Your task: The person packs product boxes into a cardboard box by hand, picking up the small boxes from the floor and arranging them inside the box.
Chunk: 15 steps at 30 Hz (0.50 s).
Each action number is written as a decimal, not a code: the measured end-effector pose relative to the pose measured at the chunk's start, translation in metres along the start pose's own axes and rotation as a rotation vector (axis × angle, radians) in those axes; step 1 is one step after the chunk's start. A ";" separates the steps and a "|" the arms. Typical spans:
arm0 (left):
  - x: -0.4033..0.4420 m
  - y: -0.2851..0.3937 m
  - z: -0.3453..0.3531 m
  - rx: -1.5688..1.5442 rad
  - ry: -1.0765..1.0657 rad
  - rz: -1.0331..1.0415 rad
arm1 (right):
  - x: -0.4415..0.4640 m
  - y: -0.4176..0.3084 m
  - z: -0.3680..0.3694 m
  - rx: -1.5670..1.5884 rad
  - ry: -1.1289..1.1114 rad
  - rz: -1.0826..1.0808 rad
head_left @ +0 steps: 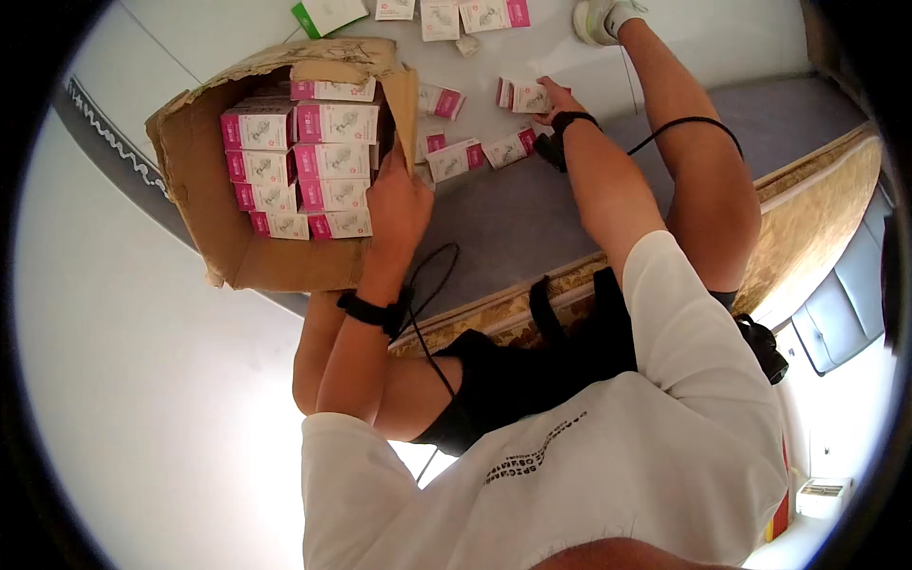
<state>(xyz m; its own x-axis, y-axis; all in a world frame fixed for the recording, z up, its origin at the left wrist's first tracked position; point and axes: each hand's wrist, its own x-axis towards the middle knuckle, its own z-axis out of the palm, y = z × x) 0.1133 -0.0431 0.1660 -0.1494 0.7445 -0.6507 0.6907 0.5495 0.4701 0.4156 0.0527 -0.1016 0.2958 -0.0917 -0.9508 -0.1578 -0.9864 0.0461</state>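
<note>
A brown cardboard carton lies open on the left, with several pink-and-white small boxes stacked in rows inside. My left hand is closed on the carton's right flap edge, its fingertips partly hidden behind the cardboard. To the right, my right hand grips a pair of pink-and-white boxes at their right end, above the floor. Several similar loose boxes lie between the two hands.
More loose boxes and a green-and-white box lie on the tiled floor at the top. A grey surface runs beneath my arms. My shoe is at the upper right. Black cords hang from both wrists.
</note>
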 end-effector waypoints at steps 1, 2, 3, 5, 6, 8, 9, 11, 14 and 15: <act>-0.001 0.000 -0.001 -0.002 -0.009 -0.014 | 0.003 0.000 0.005 -0.028 0.008 -0.034; -0.003 -0.001 -0.002 0.000 -0.011 -0.019 | 0.007 0.000 0.010 -0.056 0.017 -0.068; -0.004 -0.001 -0.003 -0.006 -0.007 -0.001 | -0.002 -0.007 0.018 -0.310 0.097 -0.408; -0.003 -0.002 -0.002 -0.015 0.003 0.013 | -0.020 -0.023 0.037 -0.568 0.173 -0.752; -0.002 -0.005 0.001 -0.001 0.013 0.025 | -0.031 -0.029 0.049 -0.608 0.235 -0.765; -0.002 -0.006 0.001 0.011 0.031 0.035 | -0.059 -0.038 0.066 -0.653 0.291 -0.730; -0.002 -0.003 -0.001 0.043 0.002 0.008 | -0.062 -0.036 0.074 -0.654 0.290 -0.740; -0.001 0.000 -0.002 0.065 -0.016 -0.008 | -0.061 -0.037 0.084 -0.671 0.351 -0.702; -0.003 0.000 -0.001 0.015 0.061 0.064 | -0.075 -0.039 0.089 -0.677 0.330 -0.727; -0.003 0.006 -0.005 -0.014 0.058 0.041 | -0.075 -0.039 0.092 -0.707 0.296 -0.771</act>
<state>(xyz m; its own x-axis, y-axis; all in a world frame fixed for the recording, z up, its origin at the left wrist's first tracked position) 0.1143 -0.0404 0.1741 -0.1624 0.7868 -0.5955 0.6869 0.5234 0.5042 0.3127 0.1102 -0.0600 0.3131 0.6501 -0.6923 0.7176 -0.6394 -0.2760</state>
